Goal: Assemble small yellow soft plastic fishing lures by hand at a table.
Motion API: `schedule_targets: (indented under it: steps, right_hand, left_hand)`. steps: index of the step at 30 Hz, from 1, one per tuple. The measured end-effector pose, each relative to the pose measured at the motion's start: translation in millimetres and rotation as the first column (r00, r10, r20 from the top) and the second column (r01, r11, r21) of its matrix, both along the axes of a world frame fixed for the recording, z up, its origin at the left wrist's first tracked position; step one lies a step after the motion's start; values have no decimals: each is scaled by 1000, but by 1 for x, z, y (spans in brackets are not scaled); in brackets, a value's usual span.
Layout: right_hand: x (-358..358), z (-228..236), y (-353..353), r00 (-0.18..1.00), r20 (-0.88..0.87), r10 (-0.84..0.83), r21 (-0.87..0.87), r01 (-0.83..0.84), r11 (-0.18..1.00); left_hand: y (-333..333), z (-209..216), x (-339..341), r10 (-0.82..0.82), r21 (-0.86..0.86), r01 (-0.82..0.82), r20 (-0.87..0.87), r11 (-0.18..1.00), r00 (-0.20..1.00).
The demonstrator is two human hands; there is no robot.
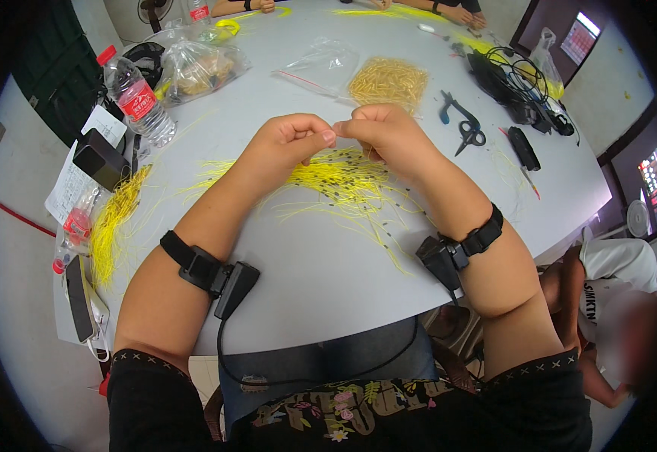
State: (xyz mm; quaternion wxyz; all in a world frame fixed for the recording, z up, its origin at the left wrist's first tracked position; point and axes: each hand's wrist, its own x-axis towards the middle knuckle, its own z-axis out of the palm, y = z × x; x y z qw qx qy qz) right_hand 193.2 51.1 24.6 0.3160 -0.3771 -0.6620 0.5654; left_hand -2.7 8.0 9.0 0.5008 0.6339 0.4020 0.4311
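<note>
My left hand (290, 143) and my right hand (385, 135) meet at their fingertips above the middle of the table. Both are closed in a pinch, thumb against bent forefinger. Whatever lies between the fingertips is too small to make out. Just below them spreads a loose pile of thin yellow cords (343, 181), dotted with small dark pieces. Some strands run out to the left behind my left wrist and others trail toward my body. Beyond my hands lies a clear bag of small gold-coloured tubes (388, 84), with a flat clear zip bag (317, 68) beside it.
Scissors (470, 134), a blue-handled tool (456, 109), a black cutter (523, 149) and a cable bundle (505, 83) lie right. Left are a water bottle (136, 98), a black box (102, 160) and a yellow cord bundle (117, 215). Other people's hands (460, 15) rest at the far edge.
</note>
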Motion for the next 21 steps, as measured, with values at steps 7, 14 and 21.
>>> schedule_targets:
  steps: [7, 14, 21]
  right_hand:
    - [-3, 6, -8, 939, -336, -67, -310, -43, 950]
    - [11, 12, 4, 865, -490, -110, -332, -69, 941]
    - [10, 8, 11, 823, -531, -203, -390, -25, 921]
  left_hand:
    - [-1, -1, 4, -122, -3, 123, 128, 992, 984]
    - [-1, -2, -1, -106, -92, 118, 130, 989, 986]
    - [-4, -2, 5, -163, -126, 172, 75, 977, 984]
